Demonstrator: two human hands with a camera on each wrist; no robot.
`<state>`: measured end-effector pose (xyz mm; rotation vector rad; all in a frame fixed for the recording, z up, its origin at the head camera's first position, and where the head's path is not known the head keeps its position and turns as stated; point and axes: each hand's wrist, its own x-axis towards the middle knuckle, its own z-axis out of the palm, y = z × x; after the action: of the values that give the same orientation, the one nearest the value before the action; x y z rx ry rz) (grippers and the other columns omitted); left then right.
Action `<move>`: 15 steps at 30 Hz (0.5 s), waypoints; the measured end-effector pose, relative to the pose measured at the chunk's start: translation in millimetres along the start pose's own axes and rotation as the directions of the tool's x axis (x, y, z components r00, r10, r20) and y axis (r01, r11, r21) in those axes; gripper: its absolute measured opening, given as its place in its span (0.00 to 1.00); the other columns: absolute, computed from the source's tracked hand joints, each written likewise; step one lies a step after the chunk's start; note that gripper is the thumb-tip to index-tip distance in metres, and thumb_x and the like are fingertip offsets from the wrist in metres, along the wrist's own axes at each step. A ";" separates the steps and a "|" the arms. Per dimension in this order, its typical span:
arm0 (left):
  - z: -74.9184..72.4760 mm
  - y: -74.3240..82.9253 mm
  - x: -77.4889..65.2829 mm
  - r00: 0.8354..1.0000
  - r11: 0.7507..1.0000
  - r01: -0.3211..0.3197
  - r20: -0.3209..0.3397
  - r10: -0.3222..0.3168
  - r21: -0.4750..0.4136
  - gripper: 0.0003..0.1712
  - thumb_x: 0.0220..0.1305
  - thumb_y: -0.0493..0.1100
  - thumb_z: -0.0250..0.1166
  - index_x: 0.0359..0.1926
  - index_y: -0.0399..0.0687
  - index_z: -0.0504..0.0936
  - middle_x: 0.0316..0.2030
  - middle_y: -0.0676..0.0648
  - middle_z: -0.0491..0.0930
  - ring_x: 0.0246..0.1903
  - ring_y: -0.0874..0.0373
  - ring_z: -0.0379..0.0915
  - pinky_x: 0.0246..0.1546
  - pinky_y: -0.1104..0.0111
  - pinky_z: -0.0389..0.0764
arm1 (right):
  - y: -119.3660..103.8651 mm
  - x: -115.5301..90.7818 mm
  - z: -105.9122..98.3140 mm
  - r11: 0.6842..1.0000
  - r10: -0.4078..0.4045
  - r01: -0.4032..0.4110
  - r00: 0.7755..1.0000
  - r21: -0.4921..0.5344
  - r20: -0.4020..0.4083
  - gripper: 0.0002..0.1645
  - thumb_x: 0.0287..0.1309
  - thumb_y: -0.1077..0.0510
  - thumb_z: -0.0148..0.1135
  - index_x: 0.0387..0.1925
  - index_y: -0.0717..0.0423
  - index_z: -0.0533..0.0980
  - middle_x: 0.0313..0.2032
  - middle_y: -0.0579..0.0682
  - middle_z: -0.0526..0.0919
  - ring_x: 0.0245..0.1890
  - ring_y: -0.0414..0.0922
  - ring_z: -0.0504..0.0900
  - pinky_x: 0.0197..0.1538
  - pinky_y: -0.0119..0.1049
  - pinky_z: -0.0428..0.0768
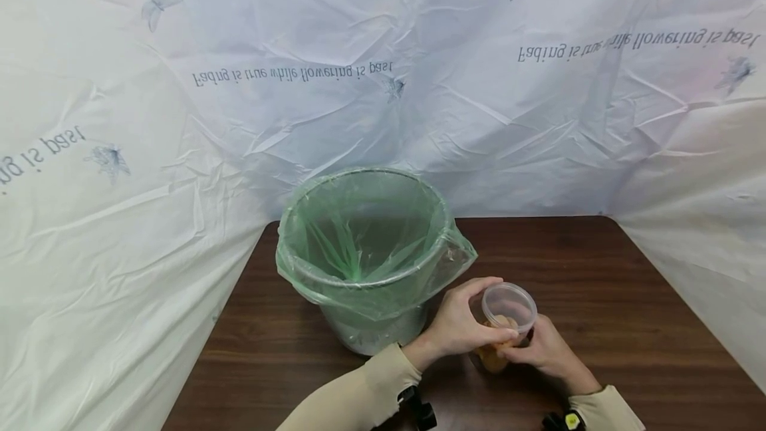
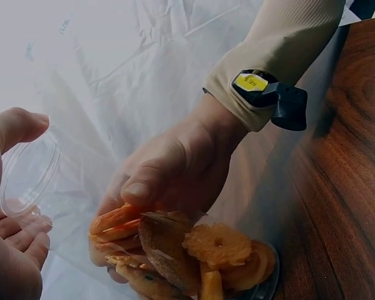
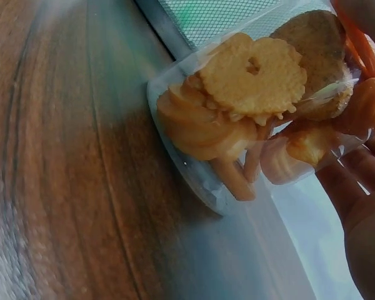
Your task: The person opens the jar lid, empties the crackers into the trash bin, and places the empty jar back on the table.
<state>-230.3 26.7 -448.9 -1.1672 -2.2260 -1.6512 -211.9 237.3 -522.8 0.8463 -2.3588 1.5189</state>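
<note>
A clear plastic jar [image 1: 509, 311] of biscuits is held between both hands, right of the lined bin, its round top facing up. My left hand [image 1: 459, 324] grips the jar's top, thumb on one side and fingers on the other. Lower down, my right hand [image 1: 547, 351] holds the jar's body, with its thumb on the near side. Through the wall show a flower-shaped biscuit [image 3: 253, 78], a brown rounded biscuit [image 2: 169, 250], a swirled biscuit [image 3: 203, 128] and stick-like pieces. The jar's base [image 2: 272, 275] is close over the table in the left wrist view.
Left of the hands stands a mesh bin [image 1: 374, 331] with a green plastic liner [image 1: 359, 301] folded over its rim. Both rest on a dark wooden table [image 1: 598, 285]. White printed sheeting [image 1: 335, 118] hangs behind and along the sides.
</note>
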 end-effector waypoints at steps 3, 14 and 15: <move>0.8 2.3 -1.2 1.000 1.000 0.003 -0.015 -0.003 -0.003 0.42 0.43 0.40 0.80 0.61 0.42 0.74 0.54 0.45 0.80 0.48 0.57 0.80 0.48 0.77 0.77 | 0.2 -0.1 0.6 1.000 -0.006 0.006 1.000 -0.016 -0.009 0.39 0.37 0.70 0.79 0.55 0.62 0.73 0.47 0.43 0.82 0.45 0.34 0.80 0.46 0.25 0.78; 7.8 -1.4 -2.9 0.996 0.997 0.024 -0.092 -0.018 0.073 0.41 0.43 0.47 0.81 0.60 0.51 0.75 0.52 0.54 0.80 0.49 0.64 0.78 0.46 0.81 0.75 | 1.4 -0.3 3.9 0.993 0.007 -0.015 0.998 -0.115 -0.069 0.38 0.33 0.66 0.82 0.51 0.57 0.76 0.42 0.44 0.84 0.41 0.32 0.81 0.44 0.23 0.78; 8.4 -0.9 -3.4 0.995 0.997 0.033 -0.099 -0.026 0.074 0.41 0.43 0.48 0.80 0.60 0.52 0.75 0.52 0.54 0.80 0.49 0.64 0.78 0.47 0.80 0.75 | 1.4 -0.4 4.5 0.992 0.002 -0.012 0.997 -0.124 -0.076 0.39 0.32 0.67 0.83 0.51 0.58 0.76 0.42 0.44 0.84 0.41 0.31 0.81 0.44 0.22 0.77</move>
<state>-225.8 32.1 -454.6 -1.0174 -2.2344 -1.5834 -211.7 233.8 -526.1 0.7393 -2.3749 1.3650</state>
